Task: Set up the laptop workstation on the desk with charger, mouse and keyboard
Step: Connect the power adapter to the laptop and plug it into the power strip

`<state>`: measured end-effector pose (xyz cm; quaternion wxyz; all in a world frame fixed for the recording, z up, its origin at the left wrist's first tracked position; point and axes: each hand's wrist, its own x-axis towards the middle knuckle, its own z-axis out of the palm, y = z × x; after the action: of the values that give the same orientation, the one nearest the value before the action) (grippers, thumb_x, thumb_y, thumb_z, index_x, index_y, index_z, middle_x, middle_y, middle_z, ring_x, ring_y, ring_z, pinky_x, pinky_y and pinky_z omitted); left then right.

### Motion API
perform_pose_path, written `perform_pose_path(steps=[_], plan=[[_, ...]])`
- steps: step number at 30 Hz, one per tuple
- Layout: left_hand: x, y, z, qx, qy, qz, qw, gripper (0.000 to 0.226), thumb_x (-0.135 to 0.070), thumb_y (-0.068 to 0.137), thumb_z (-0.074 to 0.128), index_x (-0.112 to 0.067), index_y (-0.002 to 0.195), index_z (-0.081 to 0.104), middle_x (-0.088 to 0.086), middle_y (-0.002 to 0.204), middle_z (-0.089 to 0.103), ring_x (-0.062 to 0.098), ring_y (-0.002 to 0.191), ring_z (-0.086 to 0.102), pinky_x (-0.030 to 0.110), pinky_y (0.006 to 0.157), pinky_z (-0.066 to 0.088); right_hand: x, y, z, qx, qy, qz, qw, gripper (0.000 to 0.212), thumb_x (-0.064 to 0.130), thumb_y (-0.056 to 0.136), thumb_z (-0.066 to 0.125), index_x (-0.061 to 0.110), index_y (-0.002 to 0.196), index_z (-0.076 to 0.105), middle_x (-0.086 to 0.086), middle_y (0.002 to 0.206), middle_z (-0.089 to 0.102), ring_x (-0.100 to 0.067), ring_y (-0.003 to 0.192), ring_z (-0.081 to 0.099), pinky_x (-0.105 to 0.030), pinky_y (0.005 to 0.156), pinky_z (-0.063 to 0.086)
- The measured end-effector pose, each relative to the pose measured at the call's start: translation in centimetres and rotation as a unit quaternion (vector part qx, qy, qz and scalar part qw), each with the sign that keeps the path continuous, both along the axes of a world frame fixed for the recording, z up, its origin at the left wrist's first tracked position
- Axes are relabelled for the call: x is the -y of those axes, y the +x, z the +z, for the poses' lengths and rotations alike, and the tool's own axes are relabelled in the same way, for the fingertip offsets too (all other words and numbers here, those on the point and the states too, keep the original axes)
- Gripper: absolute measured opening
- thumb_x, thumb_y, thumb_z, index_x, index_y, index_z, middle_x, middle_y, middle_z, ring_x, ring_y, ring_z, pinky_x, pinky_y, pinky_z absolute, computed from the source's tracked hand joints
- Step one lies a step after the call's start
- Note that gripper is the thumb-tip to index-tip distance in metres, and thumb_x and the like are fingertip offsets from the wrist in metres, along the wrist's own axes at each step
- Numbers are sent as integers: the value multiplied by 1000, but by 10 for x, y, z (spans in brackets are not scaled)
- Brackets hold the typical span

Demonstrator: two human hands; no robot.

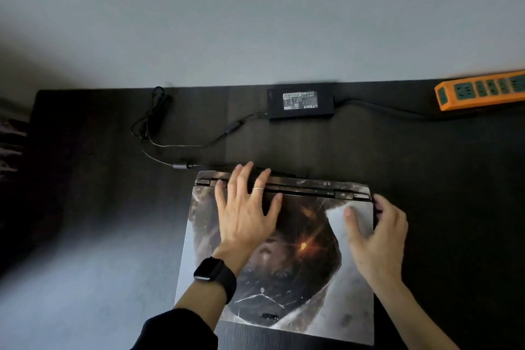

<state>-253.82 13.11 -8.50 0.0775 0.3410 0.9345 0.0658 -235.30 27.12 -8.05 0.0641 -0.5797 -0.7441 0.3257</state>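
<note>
Dark wood-grain table [440,179], shot from above, with a glare patch in the lower left of the frame. Nearest the bottom edge is a black sleeve [176,329], then a black smartwatch [211,271] on the left wrist.

The laptop [298,278] sits lower centre, lid closed, with a big printed skin on it (some dark artwork with an orange glint). It's turned a little off square to the table edge.

The left grip [244,213] lies flat on the lid up by the hinge, fingers straight and spread, holding nothing, with a thin ring [258,188] on one finger. The right grip [377,233] is at the laptop's far right corner, thumb on top of the lid and fingers curled over the side edge, so it's clamped on the laptop.

Just past the hinge a thin cable [184,146] runs in behind the left fingertips. I can't tell if it's plugged in. It loops away to a bundled coil in the upper left.

Further back, upper centre, the charger brick [301,104] lies label up. A thicker lead heads right towards an orange power strip [483,91] in the upper right. Behind everything is a plain pale wall [255,23].
</note>
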Motion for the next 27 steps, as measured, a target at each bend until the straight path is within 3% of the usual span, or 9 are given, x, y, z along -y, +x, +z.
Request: perform_pose_path(steps=[4, 7, 13, 19, 27], plan=[[-14, 15, -10, 28, -1, -96, 995, 58, -61, 94, 38, -37, 148, 38, -1, 159, 32, 19, 149, 19, 55, 119, 10, 30, 11, -7, 22, -28, -43, 998, 68, 51, 90, 62, 10, 142, 48, -15, 138, 51, -27, 123, 52, -36, 96, 45], [-17, 11, -16, 24, -3, -86, 996, 58, -61, 96, 34, -38, 149, 36, -1, 158, 33, 18, 149, 21, 55, 120, 9, 27, 3, -9, -8, -46, -62, 997, 65, 47, 92, 63, 14, 145, 47, -13, 143, 48, -26, 129, 47, -38, 101, 44], [-20, -2, -17, 13, 3, -53, 999, 57, -64, 96, 31, -40, 147, 37, -2, 155, 37, 16, 148, 22, 52, 121, 6, 11, -16, -9, -20, -49, -35, 998, 62, 45, 94, 63, 15, 146, 47, -11, 142, 48, -24, 129, 45, -25, 96, 35], [-22, 3, -17, 3, 12, -44, 999, 55, -62, 95, 35, -40, 145, 41, -3, 143, 47, 17, 142, 32, 51, 120, 12, 18, -7, -17, -39, -29, -49, 998, 59, 48, 92, 62, 16, 141, 53, -8, 137, 52, -19, 124, 47, -26, 93, 38], [-15, 7, -15, -10, 0, -18, 1000, 53, -60, 95, 36, -41, 144, 40, -6, 143, 47, 15, 142, 32, 50, 121, 10, 23, -2, -28, -62, -22, 1, 998, 65, 49, 92, 62, 10, 143, 51, -13, 130, 50, -24, 115, 46, -34, 89, 48]])
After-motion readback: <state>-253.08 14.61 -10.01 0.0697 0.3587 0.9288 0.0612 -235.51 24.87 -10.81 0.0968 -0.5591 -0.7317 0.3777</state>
